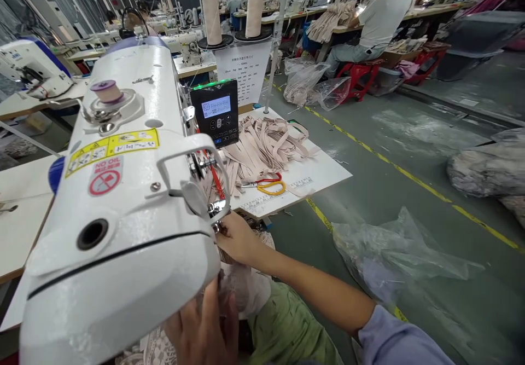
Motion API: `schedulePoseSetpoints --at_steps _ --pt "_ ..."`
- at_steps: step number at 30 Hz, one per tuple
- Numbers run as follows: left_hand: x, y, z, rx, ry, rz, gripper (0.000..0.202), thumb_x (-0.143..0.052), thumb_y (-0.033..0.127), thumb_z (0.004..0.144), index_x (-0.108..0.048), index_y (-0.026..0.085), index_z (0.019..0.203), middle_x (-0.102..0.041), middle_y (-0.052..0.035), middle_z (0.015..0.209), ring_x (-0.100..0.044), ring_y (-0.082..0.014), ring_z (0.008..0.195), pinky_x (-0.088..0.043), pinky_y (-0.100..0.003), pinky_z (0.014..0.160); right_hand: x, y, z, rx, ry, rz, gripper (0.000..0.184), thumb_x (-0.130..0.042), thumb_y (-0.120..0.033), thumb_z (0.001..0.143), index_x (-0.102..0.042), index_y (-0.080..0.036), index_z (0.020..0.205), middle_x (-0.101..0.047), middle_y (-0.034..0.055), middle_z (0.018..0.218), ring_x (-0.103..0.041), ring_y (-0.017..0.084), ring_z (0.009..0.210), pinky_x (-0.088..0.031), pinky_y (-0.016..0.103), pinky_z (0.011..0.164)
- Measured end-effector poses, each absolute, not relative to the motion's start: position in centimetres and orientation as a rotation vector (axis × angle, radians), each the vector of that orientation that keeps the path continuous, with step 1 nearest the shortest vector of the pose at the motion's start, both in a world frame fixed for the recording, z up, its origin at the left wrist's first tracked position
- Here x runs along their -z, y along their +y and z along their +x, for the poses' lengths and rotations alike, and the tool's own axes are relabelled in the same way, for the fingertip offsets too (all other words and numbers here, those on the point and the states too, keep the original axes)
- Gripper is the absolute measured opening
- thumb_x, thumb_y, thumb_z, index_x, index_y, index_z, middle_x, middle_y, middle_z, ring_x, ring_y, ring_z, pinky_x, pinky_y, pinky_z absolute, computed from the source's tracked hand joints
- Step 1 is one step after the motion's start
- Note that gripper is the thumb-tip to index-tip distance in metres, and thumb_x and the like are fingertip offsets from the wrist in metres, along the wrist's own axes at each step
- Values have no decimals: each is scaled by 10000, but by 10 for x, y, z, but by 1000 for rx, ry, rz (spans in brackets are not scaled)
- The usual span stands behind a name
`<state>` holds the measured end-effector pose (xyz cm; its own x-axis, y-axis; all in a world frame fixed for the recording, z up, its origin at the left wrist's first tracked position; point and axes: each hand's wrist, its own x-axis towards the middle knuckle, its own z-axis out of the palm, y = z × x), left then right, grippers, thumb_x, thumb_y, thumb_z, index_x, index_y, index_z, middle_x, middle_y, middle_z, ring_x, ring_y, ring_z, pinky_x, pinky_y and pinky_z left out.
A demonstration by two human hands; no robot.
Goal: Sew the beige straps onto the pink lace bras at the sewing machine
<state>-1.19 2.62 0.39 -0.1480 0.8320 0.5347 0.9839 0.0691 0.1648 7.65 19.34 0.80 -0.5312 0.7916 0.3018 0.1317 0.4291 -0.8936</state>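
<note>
A white sewing machine [118,190] fills the near left of the head view. My right hand [235,240] reaches under its head by the needle, fingers hidden behind the machine. My left hand [205,329] lies at the bottom edge, fingers stretched flat on pale lace fabric [246,291] in front of the machine. A pile of beige straps [266,146] lies on the white table [324,171] behind the needle. Red and yellow scissors [268,184] rest beside the straps.
A black control panel [216,112] stands behind the machine. Two thread cones [212,17] sit on a stand. Clear plastic bags [385,255] lie on the green floor to the right. A seated person [379,23] works at a far table. Yellow floor lines run diagonally.
</note>
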Motion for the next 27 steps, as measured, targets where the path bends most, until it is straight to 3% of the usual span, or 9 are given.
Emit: schedulePoseSetpoints --at_steps 4,8,11,17,22,27 --pt "7 20 -40 970 -2198 -1746 512 -601 416 869 -515 161 1304 -579 -213 1192 -517 -387 1188 -390 -576 999 3 180 88 -1269 -1704 -810 137 -562 -331 913 -565 -202 961 -559 40 1028 -542 140 792 -463 267 700" --pt "13 24 -52 1507 -2701 -1700 466 -471 480 935 -471 196 1304 -613 -148 1224 -574 -291 1189 -457 -458 996 12 159 100 -1390 -1631 -830 210 -572 -407 907 -534 -211 970 -566 31 962 -543 148 804 -453 267 698" --pt "11 29 -50 1673 -2874 -1643 473 -465 533 922 -502 190 1246 -643 -132 1196 -619 -278 1116 -480 -440 963 15 145 105 -1389 -1661 -808 265 -607 -460 874 -522 -218 943 -556 24 926 -539 163 809 -457 290 729" --pt "-3 30 -47 1371 -2878 -1697 494 -582 549 850 -533 170 1163 -673 -115 1024 -664 -258 912 -536 -366 761 14 135 108 -1323 -1712 -816 319 -631 -509 845 -526 -222 937 -552 29 923 -536 184 839 -449 321 779" --pt "-16 30 -40 944 -2920 -1616 556 -551 658 809 -488 184 1093 -640 -111 964 -653 -303 883 -514 -416 727 10 134 107 -1299 -1723 -825 328 -635 -513 839 -527 -214 920 -546 19 902 -529 178 822 -426 319 773" --pt "-21 27 -33 829 -2896 -1556 562 -533 697 792 -445 202 1045 -626 -93 894 -654 -294 783 -492 -389 649 10 133 107 -1310 -1714 -842 333 -648 -512 826 -534 -211 915 -554 11 892 -529 173 810 -414 308 748"
